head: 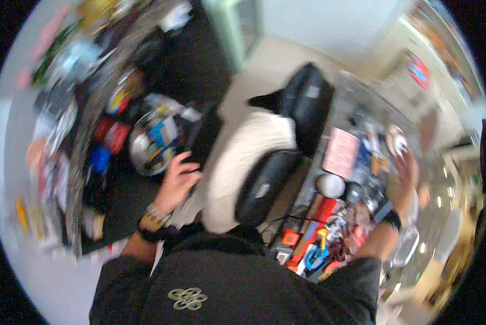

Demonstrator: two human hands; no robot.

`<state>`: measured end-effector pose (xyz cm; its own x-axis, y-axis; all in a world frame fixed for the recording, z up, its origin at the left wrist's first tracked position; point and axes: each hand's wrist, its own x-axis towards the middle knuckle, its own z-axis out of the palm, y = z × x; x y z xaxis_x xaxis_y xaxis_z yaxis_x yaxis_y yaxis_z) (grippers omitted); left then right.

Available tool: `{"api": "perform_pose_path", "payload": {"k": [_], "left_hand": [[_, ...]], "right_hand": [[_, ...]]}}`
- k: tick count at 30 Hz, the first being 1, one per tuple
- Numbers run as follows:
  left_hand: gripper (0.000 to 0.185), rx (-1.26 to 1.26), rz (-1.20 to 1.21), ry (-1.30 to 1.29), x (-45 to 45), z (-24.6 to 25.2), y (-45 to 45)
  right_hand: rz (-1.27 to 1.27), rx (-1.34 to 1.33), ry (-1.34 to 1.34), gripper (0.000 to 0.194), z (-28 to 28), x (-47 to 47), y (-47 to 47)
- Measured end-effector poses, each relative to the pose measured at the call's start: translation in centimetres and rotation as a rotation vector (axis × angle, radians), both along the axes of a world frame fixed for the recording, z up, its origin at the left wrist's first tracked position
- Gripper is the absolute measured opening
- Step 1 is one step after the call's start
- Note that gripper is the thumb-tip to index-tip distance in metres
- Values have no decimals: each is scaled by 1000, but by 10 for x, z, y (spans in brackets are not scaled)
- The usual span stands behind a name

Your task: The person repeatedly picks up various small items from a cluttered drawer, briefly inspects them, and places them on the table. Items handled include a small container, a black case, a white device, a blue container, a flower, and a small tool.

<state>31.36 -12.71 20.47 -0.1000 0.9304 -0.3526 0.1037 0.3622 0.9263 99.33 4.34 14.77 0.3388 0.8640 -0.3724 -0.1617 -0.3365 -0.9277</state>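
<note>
My left hand [178, 180] is raised with its fingers apart and nothing in it, just right of a round clear container [151, 144] full of small mixed items on a dark surface. Farther right, my right hand [406, 166] reaches over the outer edge of a crowded tabletop. Its fingertips meet a small white and brownish object [398, 140], too blurred to name. Near that hand lie a pink rectangular item [341, 152], a white round lid or ball [331, 186] and many small things. Blue-handled scissors [317, 256] lie closer to my body.
Between the two surfaces are a black bag-like object [308, 101], a second black padded object [265, 187] and a cream curved surface [226, 174]. A pale green frame [231, 36] stands beyond. Red and blue items [112, 134] lie at the left. The picture is motion-blurred.
</note>
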Motion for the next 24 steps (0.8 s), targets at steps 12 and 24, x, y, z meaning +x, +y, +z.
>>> {"api": "perform_pose_path", "payload": {"k": [12, 24], "left_hand": [[53, -1, -111, 75, -59, -73, 0], [24, -57, -11, 747, -319, -208, 14]], "right_hand": [[144, 129, -150, 37, 113, -249, -175], [447, -90, -197, 31, 133, -482, -224]]}}
